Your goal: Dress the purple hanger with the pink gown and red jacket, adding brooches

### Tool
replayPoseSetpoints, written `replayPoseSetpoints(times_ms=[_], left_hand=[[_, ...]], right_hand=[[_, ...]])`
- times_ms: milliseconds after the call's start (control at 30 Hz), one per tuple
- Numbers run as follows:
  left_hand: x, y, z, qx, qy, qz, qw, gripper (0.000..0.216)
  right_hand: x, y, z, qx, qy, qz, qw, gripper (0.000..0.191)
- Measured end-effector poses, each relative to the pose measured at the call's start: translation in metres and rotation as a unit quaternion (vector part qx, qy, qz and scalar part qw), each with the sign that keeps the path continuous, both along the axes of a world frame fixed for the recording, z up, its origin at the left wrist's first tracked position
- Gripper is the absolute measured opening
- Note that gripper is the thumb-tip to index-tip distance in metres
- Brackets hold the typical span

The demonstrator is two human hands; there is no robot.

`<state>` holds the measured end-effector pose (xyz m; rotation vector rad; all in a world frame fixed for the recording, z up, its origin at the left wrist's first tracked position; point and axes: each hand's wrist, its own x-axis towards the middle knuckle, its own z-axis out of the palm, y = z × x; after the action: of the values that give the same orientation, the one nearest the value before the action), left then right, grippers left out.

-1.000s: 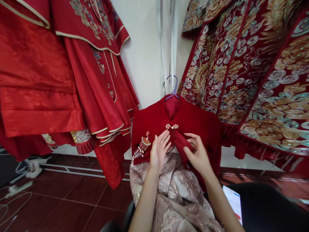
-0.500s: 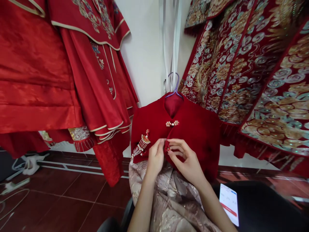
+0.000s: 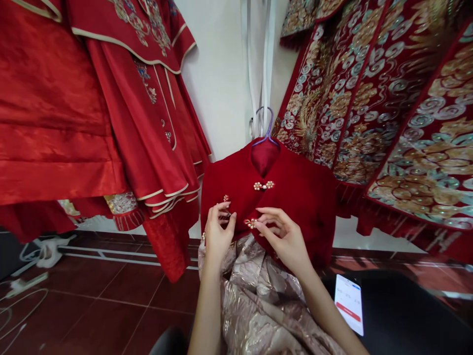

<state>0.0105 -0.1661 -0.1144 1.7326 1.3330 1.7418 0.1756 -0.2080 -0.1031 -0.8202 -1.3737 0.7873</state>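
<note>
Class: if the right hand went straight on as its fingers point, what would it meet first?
Beyond the red, pearl-beaded clasp at the right hand, probably the bare left hand; depth is unclear, perhaps the deep-red cloth jacket.

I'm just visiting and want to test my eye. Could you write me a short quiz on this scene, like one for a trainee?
1. True or false: the phone lies with its screen up.
2. Pick one. The fingertips of the right hand are at: A, the phone; B, the lower clasp; C, the upper clasp.
3. Fill in the missing word: a purple ____ shows at the neck of the red jacket.

Key: 1, true; 2, B; 3, hanger.
</note>
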Motion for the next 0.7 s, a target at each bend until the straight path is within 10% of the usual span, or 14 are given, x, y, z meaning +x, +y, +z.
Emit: replayPoseSetpoints(times_ms=[367, 700], left_hand=[[0.002, 0.029, 0.013, -0.017, -0.193, -0.076, 0.978, 0.030], [-0.025, 0.035, 0.063, -0.212, -0.131, -0.184, 0.951, 0.038]], right_hand=[[-0.035, 0.088, 0.021, 0.061, -0.072, -0.007, 0.995, 0.029], [-0.032, 0.102, 0.030, 0.040, -0.134, -0.007, 0.990, 0.027]])
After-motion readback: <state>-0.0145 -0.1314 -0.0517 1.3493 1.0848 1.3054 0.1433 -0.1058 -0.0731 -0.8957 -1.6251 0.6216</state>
